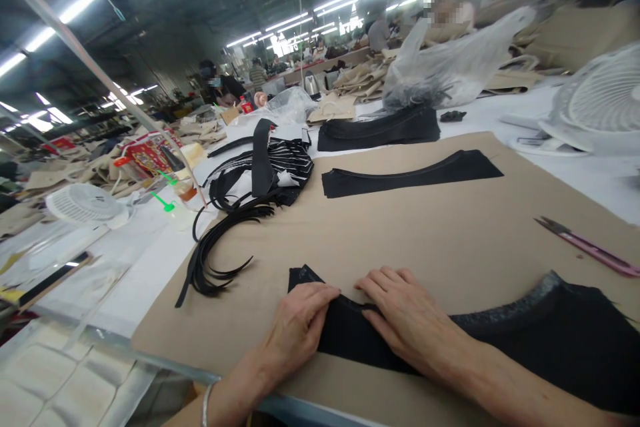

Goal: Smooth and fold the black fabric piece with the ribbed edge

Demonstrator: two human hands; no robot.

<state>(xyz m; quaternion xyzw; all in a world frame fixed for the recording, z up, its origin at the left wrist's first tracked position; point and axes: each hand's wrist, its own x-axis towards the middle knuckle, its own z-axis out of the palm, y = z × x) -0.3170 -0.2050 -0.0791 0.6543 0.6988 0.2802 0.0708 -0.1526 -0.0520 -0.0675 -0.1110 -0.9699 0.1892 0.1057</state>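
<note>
A piece of black fabric [550, 327] lies across the near edge of a brown paper sheet [410, 227]. My left hand [300, 323] rests on its left end, fingers bent and pinching the upper edge. Beside it, my right hand [405, 313] presses on the same edge, fingers stretched out and close together over the cloth. The two hands almost meet at a fold in the fabric.
A long curved black piece [410, 177] lies further back, with a stack of black pieces [380, 130] behind it. Black strips [220, 253] and striped cloth [287, 163] sit at left. Pink-handled scissors [590, 247] lie right. White fans [597, 103] [85, 203] stand on both sides.
</note>
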